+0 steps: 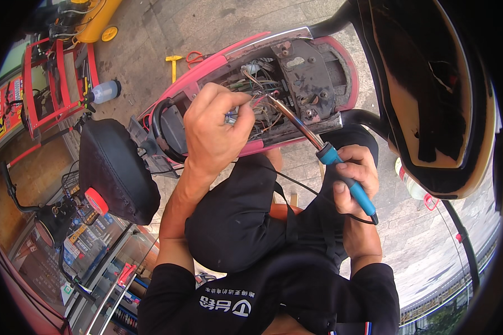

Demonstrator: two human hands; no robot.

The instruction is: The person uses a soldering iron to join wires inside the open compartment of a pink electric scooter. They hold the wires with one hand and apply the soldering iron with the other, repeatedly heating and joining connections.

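Note:
My right hand (356,174) is wrapped round the teal handle of a soldering iron (310,134), its metal shaft slanting up and to the left. The iron's tip reaches the thin wires (269,118) in the open body of a pink scooter (347,67). Close to that tip, my left hand (217,121) is closed in a pinch on a wire; the fingers partly hide its end. More tangled wires lie in the cavity behind the fingertips. From the handle's rear end runs a black cord (296,182), passing across my lap.
Beyond the scooter lie a yellow hammer (174,68) and red-handled scissors (194,59) on the paving. A black padded seat (114,173) stands at left, near a red metal rack (32,103) and a bottle (106,91). At right is a large upturned seat (478,120).

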